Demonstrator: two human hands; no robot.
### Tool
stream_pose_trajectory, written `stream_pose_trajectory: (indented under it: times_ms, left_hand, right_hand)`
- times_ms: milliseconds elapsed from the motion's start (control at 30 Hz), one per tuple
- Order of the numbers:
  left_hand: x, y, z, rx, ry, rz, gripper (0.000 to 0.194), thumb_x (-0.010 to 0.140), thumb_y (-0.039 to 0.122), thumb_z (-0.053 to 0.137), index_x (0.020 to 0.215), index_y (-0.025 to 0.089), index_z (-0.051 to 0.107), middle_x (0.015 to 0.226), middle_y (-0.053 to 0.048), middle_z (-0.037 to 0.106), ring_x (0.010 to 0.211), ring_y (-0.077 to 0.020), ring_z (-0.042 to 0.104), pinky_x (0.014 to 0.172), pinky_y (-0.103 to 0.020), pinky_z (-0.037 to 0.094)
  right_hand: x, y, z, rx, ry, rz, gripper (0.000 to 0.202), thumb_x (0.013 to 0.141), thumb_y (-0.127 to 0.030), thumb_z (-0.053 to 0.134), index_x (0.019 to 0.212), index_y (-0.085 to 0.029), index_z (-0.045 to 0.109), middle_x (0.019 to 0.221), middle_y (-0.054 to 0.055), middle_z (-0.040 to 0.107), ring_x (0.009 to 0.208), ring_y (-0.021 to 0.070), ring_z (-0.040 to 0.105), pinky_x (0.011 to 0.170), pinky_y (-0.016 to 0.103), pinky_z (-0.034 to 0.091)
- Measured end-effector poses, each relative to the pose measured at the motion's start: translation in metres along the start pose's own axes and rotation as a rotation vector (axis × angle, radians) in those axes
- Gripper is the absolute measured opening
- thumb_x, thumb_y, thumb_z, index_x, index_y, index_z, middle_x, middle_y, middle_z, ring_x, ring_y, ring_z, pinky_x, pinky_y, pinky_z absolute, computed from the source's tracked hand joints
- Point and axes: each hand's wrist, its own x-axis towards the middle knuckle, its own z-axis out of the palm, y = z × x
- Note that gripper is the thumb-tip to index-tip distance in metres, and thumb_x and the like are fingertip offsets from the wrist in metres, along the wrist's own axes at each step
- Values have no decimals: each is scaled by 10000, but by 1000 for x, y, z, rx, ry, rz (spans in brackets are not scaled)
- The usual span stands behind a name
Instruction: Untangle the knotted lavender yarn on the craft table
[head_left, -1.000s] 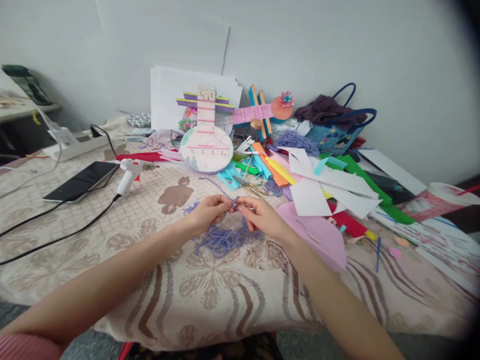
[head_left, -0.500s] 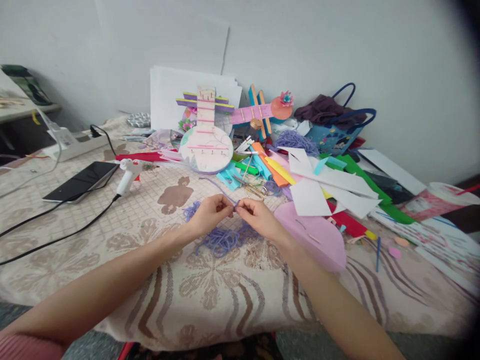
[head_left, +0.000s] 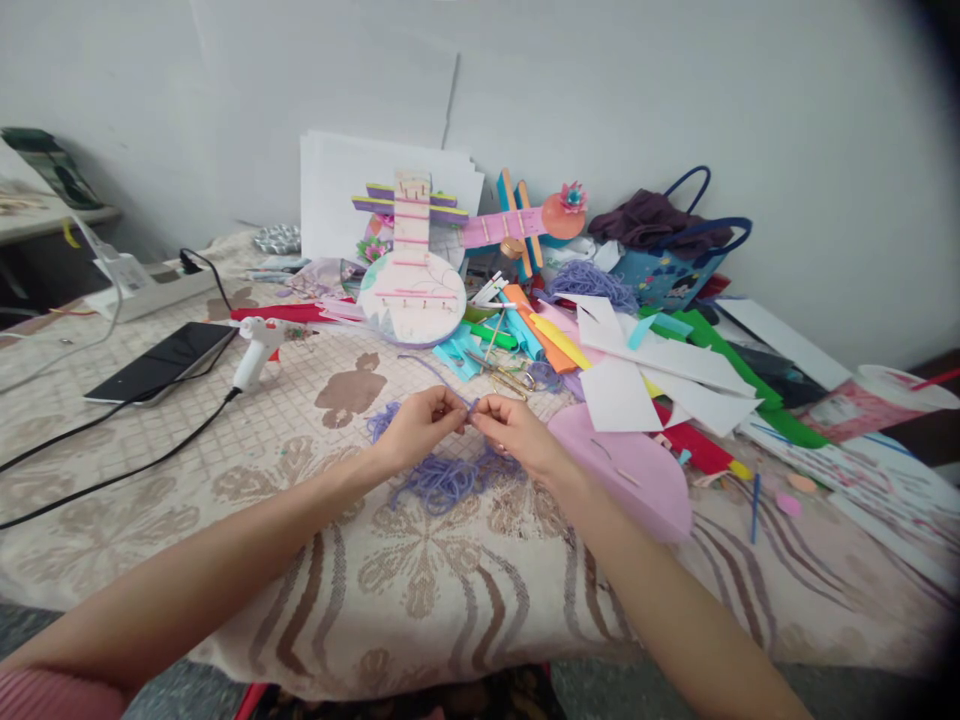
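Note:
My left hand (head_left: 424,422) and my right hand (head_left: 510,428) meet fingertip to fingertip above the table, each pinching the same strand of purple yarn (head_left: 439,373). One end of the strand runs up and left from the fingers. A loose tangle of purple yarn (head_left: 442,483) lies on the cloth beneath both hands, partly hidden by them. Beside my right forearm is a pink-purple rounded sheet (head_left: 637,480). Gold-handled scissors (head_left: 510,380) rest just beyond my fingers.
The patterned tablecloth (head_left: 300,600) bears a white glue gun (head_left: 257,352) and a black tablet (head_left: 165,362) with cables at left. Instrument-shaped paper crafts (head_left: 412,297) stand behind. Paper scraps (head_left: 622,395), a blue bag (head_left: 667,275) and a cup (head_left: 862,400) are at right.
Both hands stay in nearly the same place; the fingers of my right hand have shifted slightly on the yarn.

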Motion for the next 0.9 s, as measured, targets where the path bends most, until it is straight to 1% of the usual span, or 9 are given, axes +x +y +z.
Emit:
stream_pose_trajectory:
  times_ms: [100, 167, 300, 433, 533, 633, 733, 833, 900]
  left_hand:
    - [0, 1, 0, -23, 3, -43, 90, 762, 232, 553, 732, 148, 541, 604, -2, 596, 528, -81, 521, 476, -182, 377]
    - [0, 2, 0, -32, -1, -45, 93, 764, 234, 555, 733, 147, 540, 604, -2, 594, 525, -79, 517, 471, -181, 373]
    - [0, 0, 0, -17, -17, -3, 103, 759, 239, 561, 739, 141, 539, 624, -6, 599, 577, -91, 550, 528, -195, 413]
    - [0, -1, 0, 18, -22, 8, 96, 756, 231, 554, 740, 138, 539, 635, -15, 608, 593, -102, 563, 551, -211, 427]
    - [-1, 0, 0, 23, -19, 12, 84, 750, 222, 554, 736, 141, 541, 627, -13, 608, 589, -103, 564, 546, -210, 427]
    - [-1, 1, 0, 11, -23, 29, 79, 752, 220, 552, 737, 143, 541, 629, -11, 605, 599, -105, 569, 560, -212, 437]
    - [-2, 1, 0, 5, -24, 47, 85, 758, 229, 553, 749, 145, 539, 638, -10, 603, 607, -108, 569, 567, -215, 441]
    - [-2, 1, -1, 13, -29, 66, 92, 766, 234, 549, 754, 143, 537, 644, -12, 600, 611, -108, 566, 580, -219, 440]
    - [-2, 1, -2, 27, -37, 79, 93, 774, 235, 538, 761, 143, 537, 648, -13, 599, 613, -110, 564, 586, -222, 436]
  right_hand:
    - [-2, -4, -1, -51, 12, 14, 192, 777, -371, 539, 759, -182, 517, 603, -46, 500, 369, 43, 367, 332, 175, 260]
    - [-3, -6, -1, -90, 13, 8, 192, 791, -377, 521, 806, -186, 539, 609, -37, 530, 368, 54, 401, 331, 179, 295]
    - [-4, -7, -3, -149, 14, -10, 207, 810, -377, 499, 809, -181, 564, 440, -70, 419, 349, 71, 380, 345, 181, 294]
    - [-3, -8, -4, -207, -7, -62, 228, 806, -353, 500, 690, -163, 546, 500, -47, 450, 397, 60, 370, 381, 186, 272]
    - [-3, -7, -4, -216, 7, -114, 217, 786, -316, 525, 636, -160, 506, 533, -49, 416, 450, 54, 342, 410, 183, 247]
    - [-1, -5, -2, -143, -4, -93, 207, 770, -316, 541, 640, -166, 484, 521, -64, 357, 443, 51, 293, 403, 184, 210]
    - [-1, -2, -1, -13, -25, 0, 213, 750, -343, 563, 660, -174, 472, 496, -81, 313, 409, 46, 249, 381, 185, 173]
    - [0, -1, 0, 101, -47, 79, 211, 727, -346, 588, 680, -178, 470, 487, -94, 301, 387, 36, 224, 374, 179, 147]
    - [0, -1, 0, 140, -57, 101, 205, 719, -336, 595, 682, -178, 470, 490, -97, 303, 381, 31, 213, 372, 175, 128]
